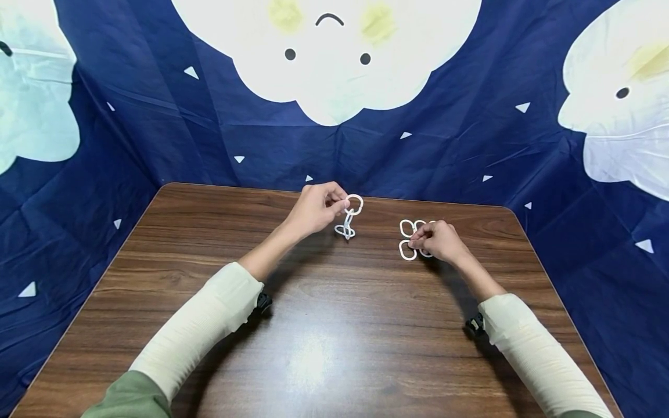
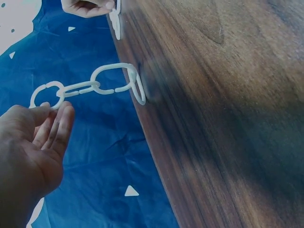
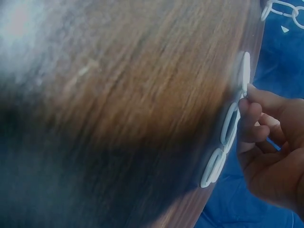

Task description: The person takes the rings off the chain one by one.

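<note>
My left hand point(image 1: 316, 207) pinches the top link of a short white plastic chain point(image 1: 349, 219) between thumb and fingers. The chain hangs from it, its lowest link point(image 2: 138, 89) at the tabletop. To the right, my right hand point(image 1: 441, 241) is over a group of loose white plastic links lying on the table. Its thumb and fingertip pinch the end of one link point(image 3: 246, 71), the near left one point(image 1: 407, 250) of the group. Another link point(image 1: 407, 228) lies just behind it, and the hand partly covers the others.
The brown wooden table point(image 1: 313, 302) ends just beyond both hands. Behind it hangs a dark blue cloth point(image 1: 334, 151) with white clouds and small triangles, which also lines both sides. Black wrist devices point(image 1: 474, 325) sit at the pale sleeve cuffs.
</note>
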The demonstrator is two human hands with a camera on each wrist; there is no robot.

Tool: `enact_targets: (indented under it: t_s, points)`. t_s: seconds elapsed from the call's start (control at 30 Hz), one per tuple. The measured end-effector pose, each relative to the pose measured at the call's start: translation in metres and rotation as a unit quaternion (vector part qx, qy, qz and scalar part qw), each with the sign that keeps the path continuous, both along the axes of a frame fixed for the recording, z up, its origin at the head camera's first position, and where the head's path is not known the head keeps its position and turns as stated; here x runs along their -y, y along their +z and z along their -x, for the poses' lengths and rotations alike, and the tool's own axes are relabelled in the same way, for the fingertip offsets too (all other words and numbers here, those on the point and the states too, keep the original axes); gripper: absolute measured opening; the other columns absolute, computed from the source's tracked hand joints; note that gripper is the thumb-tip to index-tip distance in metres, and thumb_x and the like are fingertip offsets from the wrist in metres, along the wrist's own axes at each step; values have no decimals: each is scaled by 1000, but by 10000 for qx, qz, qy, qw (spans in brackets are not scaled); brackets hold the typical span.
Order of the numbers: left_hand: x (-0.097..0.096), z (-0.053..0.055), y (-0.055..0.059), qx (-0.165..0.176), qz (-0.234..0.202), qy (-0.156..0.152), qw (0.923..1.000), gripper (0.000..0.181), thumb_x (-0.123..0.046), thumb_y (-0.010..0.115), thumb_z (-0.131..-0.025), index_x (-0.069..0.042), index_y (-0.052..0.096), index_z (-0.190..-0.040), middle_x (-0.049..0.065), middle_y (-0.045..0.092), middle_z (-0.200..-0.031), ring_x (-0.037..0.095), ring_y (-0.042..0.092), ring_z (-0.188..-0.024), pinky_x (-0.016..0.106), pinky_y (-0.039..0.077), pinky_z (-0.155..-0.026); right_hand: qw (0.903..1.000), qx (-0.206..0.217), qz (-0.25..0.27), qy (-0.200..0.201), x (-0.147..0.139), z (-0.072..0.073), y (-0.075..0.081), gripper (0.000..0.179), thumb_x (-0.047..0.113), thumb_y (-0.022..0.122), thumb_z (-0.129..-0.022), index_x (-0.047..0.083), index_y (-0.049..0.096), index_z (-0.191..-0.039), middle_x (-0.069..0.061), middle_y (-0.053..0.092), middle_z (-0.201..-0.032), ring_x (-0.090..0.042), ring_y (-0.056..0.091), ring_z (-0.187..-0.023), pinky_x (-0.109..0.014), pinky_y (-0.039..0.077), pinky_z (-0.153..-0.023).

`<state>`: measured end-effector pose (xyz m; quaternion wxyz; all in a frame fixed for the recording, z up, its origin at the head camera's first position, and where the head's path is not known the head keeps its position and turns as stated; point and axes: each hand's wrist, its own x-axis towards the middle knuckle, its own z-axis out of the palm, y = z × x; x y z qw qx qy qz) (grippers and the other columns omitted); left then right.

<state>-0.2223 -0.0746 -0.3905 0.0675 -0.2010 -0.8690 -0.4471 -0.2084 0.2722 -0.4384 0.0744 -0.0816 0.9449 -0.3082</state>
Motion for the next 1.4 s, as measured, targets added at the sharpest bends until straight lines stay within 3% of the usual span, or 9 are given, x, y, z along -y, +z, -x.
enact_targets:
  t_s: [0.3, 0.67, 1.1, 1.4]
  points:
    - [-1, 0, -1, 74, -5, -22, 10000, 9, -15, 80, -106, -7, 80, -104, 7, 83, -95, 20, 79, -88, 33, 61, -80, 9996, -225, 73, 161, -5, 4, -6, 13, 26, 90, -94, 15, 85, -89, 7, 73, -76, -10, 60, -74, -27, 46, -69]
    - [0, 0, 1, 82, -28, -16, 10000, 7, -14, 80, -106, -7, 80, -103, 7, 83, -95, 18, 79, -86, 33, 60, -80, 9996, -247, -49, 110, -6, -6, 0, 13, 23, 89, -96, 11, 87, -100, -2, 79, -91, -11, 61, -81, -27, 49, -73]
    - [0, -1, 3, 93, -33, 3, 10000, 8, -15, 80, -106, -8, 80, -103, 6, 83, -94, 16, 76, -85, 27, 56, -75, 9995, -16, -38, 327, -13, -20, -2, 28, 27, 94, -92, 9, 86, -112, 0, 75, -85, -13, 61, -79, -28, 47, -73]
    - [1, -1, 3, 50, 5, 9, 10000, 8, -15, 80, -106, -7, 80, -104, 7, 83, -95, 18, 78, -86, 27, 57, -76, 9991, 6, -108, 412, -14, -22, -3, 38, 29, 97, -89, 7, 84, -117, -2, 74, -86, -14, 61, -79, -29, 47, -71]
